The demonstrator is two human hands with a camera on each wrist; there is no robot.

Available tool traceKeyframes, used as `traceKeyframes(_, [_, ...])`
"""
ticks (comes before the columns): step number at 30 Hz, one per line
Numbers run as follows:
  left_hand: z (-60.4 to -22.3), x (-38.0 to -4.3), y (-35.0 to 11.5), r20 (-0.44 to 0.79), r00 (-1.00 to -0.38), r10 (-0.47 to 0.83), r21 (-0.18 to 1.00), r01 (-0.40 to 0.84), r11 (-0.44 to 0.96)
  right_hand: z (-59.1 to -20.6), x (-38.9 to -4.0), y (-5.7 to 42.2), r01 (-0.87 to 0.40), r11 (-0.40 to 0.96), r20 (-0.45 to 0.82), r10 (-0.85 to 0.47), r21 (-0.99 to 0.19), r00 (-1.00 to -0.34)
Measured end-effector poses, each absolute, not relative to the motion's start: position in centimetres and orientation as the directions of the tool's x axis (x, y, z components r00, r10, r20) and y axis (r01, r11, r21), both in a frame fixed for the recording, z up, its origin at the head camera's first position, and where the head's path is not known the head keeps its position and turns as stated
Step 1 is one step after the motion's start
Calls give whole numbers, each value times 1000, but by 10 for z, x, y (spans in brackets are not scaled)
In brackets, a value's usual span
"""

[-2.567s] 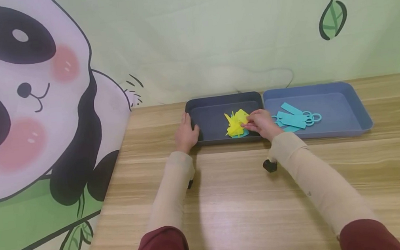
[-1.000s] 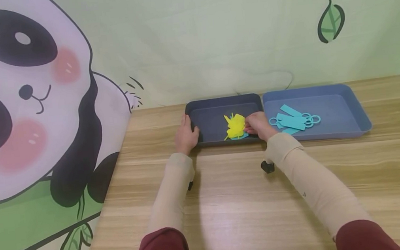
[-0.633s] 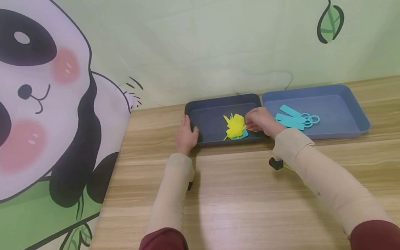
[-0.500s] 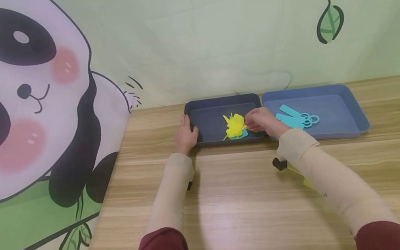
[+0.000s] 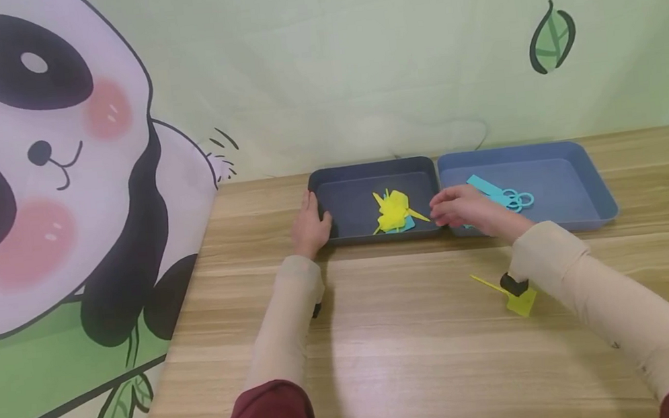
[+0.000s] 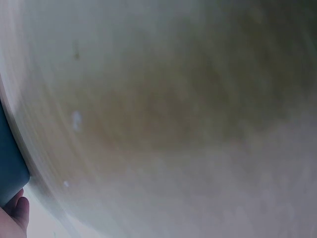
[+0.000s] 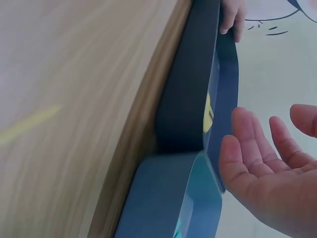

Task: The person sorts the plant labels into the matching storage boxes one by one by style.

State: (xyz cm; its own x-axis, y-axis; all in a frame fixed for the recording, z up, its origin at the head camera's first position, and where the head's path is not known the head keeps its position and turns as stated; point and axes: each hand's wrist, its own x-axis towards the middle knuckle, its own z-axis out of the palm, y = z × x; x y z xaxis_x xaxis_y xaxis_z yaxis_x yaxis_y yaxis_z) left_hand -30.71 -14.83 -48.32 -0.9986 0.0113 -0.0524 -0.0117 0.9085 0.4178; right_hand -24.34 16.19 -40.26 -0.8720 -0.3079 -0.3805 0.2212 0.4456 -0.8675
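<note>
My left hand (image 5: 311, 225) rests with fairly straight fingers at the left end of the dark tray (image 5: 355, 239). Part of that hand (image 6: 15, 218) shows at the corner of the left wrist view. Over the seam between the two trays hovers my right hand (image 5: 468, 209), its fingers relaxed and nothing in them; the right wrist view shows the bare palm. A pile of yellow tags (image 5: 394, 210) with flat heads and thin stems lies in the dark tray. Beneath it a teal piece (image 5: 401, 225) peeks out.
A blue tray (image 5: 599, 202) adjoins on the right, holding several teal strips with ring ends (image 5: 490, 187), partly hidden by my right hand. One yellow tag (image 5: 520, 303) lies on the wooden table (image 5: 405, 335) below the right wrist camera. Behind hangs a panda-printed cloth (image 5: 358, 67).
My right hand has let go of the yellow pile and drawn back to the right. The shifted right arm uncovers the lone yellow tag on the table. The left hand stays put.
</note>
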Motion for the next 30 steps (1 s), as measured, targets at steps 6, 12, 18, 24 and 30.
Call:
traceKeyframes(6, [-484,-307,-149,-52,-998,22,435,-3,900,-402,-226,187,114,541,-342,-342,-833,-876])
traceKeyframes(12, [-484,-308,-149,-54,-998,23,434,-3,901,-406,-209,202,-7,588,-282,-397,-809,-873])
traceKeyframes(18, [-484,-308,-149,-61,-998,25,422,-3,906,-418,-196,211,-182,657,-187,-450,-731,-873])
traceKeyframes(24, [-484,-309,-149,-63,-998,27,396,0,918,-426,-184,214,-300,741,-161,-479,-600,-863])
traceKeyframes(30, [-484,-310,-149,-98,-995,16,401,-24,916,-443,-171,222,-388,780,-115,-500,-490,-859])
